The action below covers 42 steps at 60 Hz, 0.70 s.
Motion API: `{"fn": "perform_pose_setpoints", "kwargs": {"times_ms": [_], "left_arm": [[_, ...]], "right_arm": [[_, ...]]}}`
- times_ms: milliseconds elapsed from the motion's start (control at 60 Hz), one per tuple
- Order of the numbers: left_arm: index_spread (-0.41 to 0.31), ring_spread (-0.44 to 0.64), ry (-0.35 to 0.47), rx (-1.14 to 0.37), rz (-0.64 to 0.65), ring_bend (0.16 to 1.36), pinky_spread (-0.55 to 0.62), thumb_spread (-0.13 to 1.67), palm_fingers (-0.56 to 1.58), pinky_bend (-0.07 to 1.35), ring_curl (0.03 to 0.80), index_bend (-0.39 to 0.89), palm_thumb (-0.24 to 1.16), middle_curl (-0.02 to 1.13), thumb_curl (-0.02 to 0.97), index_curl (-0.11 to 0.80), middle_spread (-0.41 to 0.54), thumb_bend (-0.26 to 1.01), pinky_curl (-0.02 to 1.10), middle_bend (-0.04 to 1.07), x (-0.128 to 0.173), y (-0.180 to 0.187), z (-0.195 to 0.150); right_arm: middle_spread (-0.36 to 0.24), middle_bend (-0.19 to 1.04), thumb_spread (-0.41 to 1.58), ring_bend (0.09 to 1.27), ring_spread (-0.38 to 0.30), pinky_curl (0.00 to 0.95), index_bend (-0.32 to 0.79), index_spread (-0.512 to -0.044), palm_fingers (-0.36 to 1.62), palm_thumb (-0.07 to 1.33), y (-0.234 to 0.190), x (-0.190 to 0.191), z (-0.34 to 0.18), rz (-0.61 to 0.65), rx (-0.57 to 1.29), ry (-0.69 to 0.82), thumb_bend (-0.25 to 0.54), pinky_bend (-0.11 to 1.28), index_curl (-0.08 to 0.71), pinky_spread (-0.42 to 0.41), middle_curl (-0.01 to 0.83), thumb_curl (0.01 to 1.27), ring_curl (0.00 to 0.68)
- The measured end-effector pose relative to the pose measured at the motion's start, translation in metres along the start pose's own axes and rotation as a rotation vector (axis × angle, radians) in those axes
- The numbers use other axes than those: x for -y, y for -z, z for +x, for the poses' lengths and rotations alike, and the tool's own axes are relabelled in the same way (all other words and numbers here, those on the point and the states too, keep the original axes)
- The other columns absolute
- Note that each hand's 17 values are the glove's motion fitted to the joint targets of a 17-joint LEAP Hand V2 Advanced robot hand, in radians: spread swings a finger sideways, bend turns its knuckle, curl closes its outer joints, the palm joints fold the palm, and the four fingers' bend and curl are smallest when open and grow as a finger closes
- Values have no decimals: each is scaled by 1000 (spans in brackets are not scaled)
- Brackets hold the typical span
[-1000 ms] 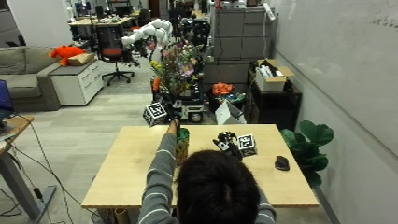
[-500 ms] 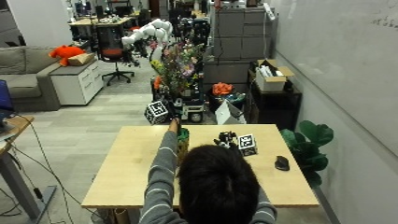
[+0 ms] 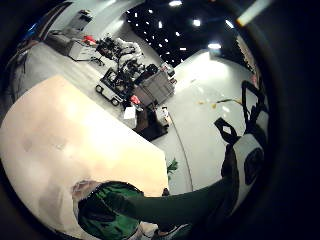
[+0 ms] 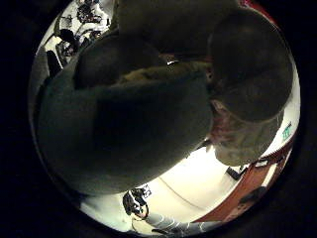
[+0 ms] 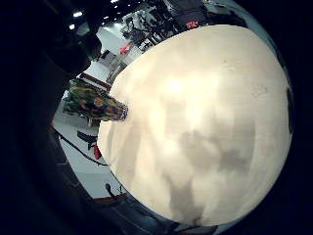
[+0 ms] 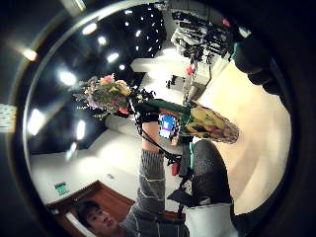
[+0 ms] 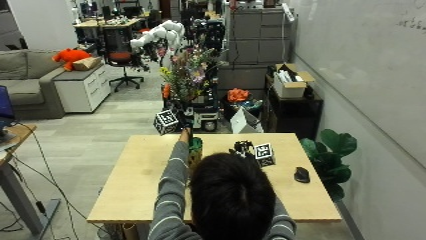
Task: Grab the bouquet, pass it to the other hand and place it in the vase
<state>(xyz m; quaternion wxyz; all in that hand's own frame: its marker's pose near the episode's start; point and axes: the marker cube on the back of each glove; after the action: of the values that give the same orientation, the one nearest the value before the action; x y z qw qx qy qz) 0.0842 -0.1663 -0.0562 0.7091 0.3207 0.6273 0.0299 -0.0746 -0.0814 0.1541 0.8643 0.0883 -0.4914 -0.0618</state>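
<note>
Left hand [image 7: 184,131] stays raised over the table's [image 7: 133,170] far edge as a second ago, gripping the green stems of the bouquet [image 7: 188,75] of pink, purple and yellow flowers held upright above the vase [image 7: 195,150], while right hand [image 7: 243,148], grip unclear, hovers low over the tabletop.

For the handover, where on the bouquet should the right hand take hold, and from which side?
Probably the green stem bundle, between the gripping left hand and the vase, coming from the person's right. The bouquet stands upright with blooms spreading on top, so only the narrow stem suits a wrap.
</note>
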Motion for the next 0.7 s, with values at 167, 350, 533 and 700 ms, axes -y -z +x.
{"fn": "perform_pose_setpoints", "kwargs": {"times_ms": [167,350,533,700], "left_arm": [[-354,-369,33,356,119,857,-413,1034,1405,668,470,377,602,550,584,608,-352,-18,475,806,3,19,-28],[-355,-371,-28,287,87,848,-413,1033,1402,670,470,371,599,551,579,608,-351,-19,475,808,5,13,-28],[-336,-371,-37,277,-105,840,-428,1015,1330,684,464,268,550,541,564,583,-347,-47,471,782,-4,15,-29],[0,59,-135,461,-553,698,123,832,-244,555,419,12,200,448,447,371,70,-94,439,369,-6,50,-32]], "right_arm": [[-126,236,1046,403,-215,348,114,-255,893,675,3,1,6,8,-21,10,-23,189,261,55,440,494,401],[-126,236,1048,403,-215,347,114,-255,893,677,-1,-7,-26,-55,223,233,-23,189,261,55,440,494,401],[-126,236,1049,402,-215,347,114,-255,893,678,7,-1,6,7,-2,-33,-23,189,261,55,440,494,402],[-126,237,1049,398,-214,347,114,-255,892,678,11,-9,-12,6,106,90,-23,190,262,55,441,494,400]]}}
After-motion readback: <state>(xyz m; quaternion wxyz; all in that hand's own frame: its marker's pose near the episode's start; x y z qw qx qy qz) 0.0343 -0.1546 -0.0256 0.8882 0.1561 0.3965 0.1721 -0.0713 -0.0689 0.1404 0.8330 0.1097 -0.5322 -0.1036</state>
